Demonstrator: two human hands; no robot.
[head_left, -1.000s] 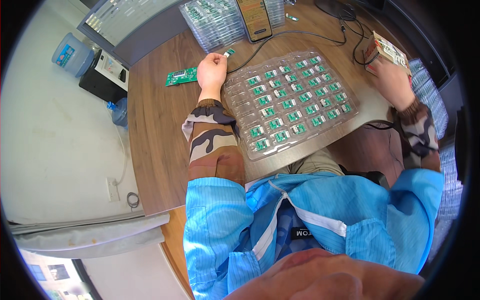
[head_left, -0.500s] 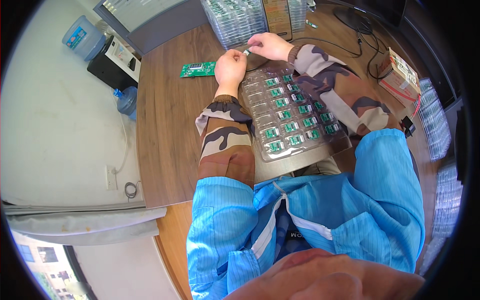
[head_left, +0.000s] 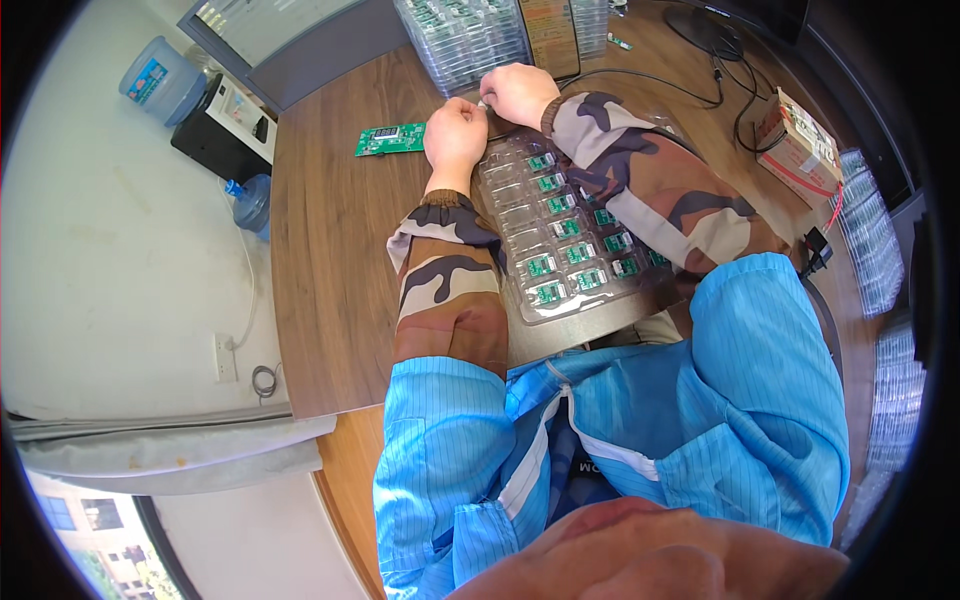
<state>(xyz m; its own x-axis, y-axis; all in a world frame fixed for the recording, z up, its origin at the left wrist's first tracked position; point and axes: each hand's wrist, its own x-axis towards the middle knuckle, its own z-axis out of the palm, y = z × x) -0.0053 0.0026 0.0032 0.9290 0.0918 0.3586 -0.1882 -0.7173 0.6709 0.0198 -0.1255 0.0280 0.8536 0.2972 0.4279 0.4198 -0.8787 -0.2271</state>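
Observation:
My left hand (head_left: 457,135) is closed beside the right end of a green circuit board (head_left: 390,140) with a small digit display. What its fingertips pinch is hidden. My right hand (head_left: 520,92) meets it from the right, thumb and fingers pinched on a small circuit board (head_left: 483,104), of which only a pale sliver shows between the hands. Below them lies a clear plastic tray (head_left: 512,217) with pockets. Small green boards (head_left: 565,229) fill several columns, while the pockets along its left side hold none. My right forearm covers the tray's upper right part.
Stacked clear trays (head_left: 465,50) stand at the back beside an upright brown panel (head_left: 552,38). A black cable (head_left: 650,74) runs right toward a monitor stand (head_left: 703,35). At right sit a cardboard box (head_left: 798,150) and more stacked trays (head_left: 870,230). A water dispenser (head_left: 225,120) stands left.
My right hand has shifted slightly left, closer against my left hand, and its forearm now covers more of the tray. The small board between the fingers shows less.

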